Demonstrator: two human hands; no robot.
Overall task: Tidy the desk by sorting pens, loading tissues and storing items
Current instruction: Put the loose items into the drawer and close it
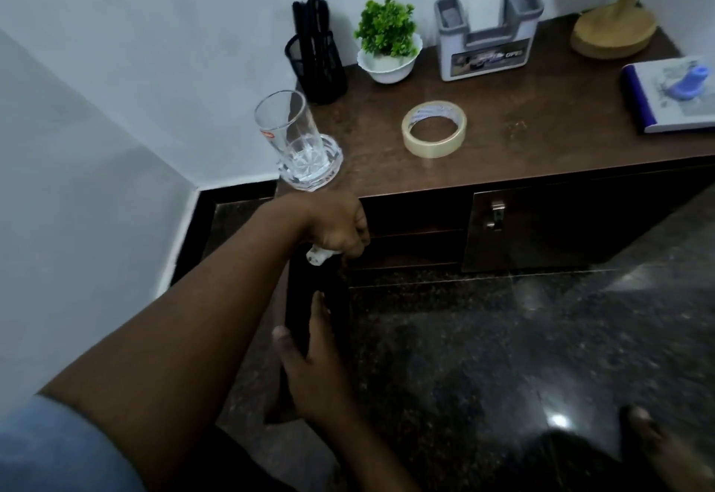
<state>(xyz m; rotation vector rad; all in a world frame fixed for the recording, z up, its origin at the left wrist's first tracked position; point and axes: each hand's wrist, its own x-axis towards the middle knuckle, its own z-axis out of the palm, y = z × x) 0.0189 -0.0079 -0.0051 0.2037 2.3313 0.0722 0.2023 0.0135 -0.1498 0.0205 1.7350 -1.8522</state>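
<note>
Hands both curled: left hand [336, 228] clutches a small white thing [317, 257], right hand [309, 367] grips the dark door [305, 284] by its edge

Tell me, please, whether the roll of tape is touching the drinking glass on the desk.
Apart. The head view shows bare desk between the roll of tape and the drinking glass.
</note>
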